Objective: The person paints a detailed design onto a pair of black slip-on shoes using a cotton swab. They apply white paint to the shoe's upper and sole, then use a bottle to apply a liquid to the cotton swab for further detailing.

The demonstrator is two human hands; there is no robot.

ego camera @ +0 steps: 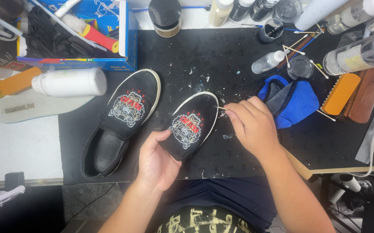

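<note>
Black mat [187,56] covers the desk [23,146], ctr frame. Blue box [109,64] at 11 o'clock w/ red-handled brush [94,36] inside. White bottle [70,82] lying at 9 o'clock, beside a grey insole [31,108]. First black slip-on shoe [122,121] flat on mat, left of ctr, embroidered toe to 1 o'clock. Second shoe [191,127] at ctr, tilted up, heel in left hand [156,162]; grip clamped round heel end. Blue cloth [290,101] at 3 o'clock, just beside right hand [251,127]. Right grip pinched together on a thin cotton swab [220,108], tip touching second shoe's white sole edge at 2 o'clock side. Loose swabs [297,47] and bottles at 1 o'clock.
</note>
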